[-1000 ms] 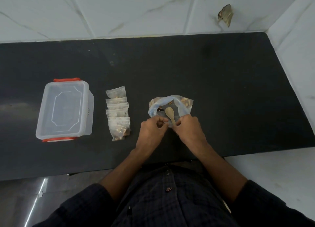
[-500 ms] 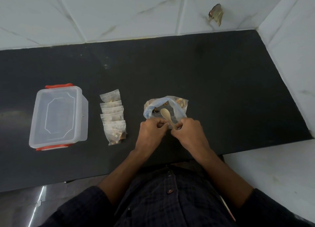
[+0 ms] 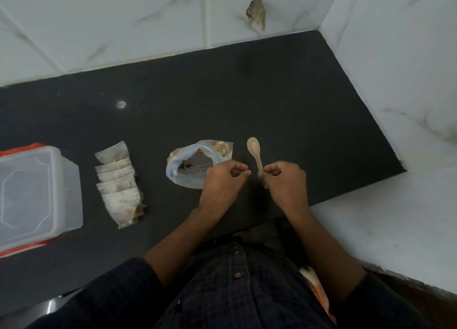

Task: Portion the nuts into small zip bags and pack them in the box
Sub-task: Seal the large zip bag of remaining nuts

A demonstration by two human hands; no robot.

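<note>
Now the right hand (image 3: 284, 180) is holding the spoon (image 3: 254, 153) away from the nut bag (image 3: 195, 165); the left hand (image 3: 222, 180) is curled, pinching something unclear. Scooping nuts is coming next.

My left hand (image 3: 222, 177) is curled up, with my thumb and first finger pinched together at the tips. My right hand (image 3: 284, 180) is just beside it, not touching, and its fingers are curled around the handle of a little spoon (image 3: 254, 153). Both my arms reach forward from my body.

box (image 3: 37, 192) left, small bags (image 3: 118, 182) beside, nut bag (image 3: 190, 165) right
</note>
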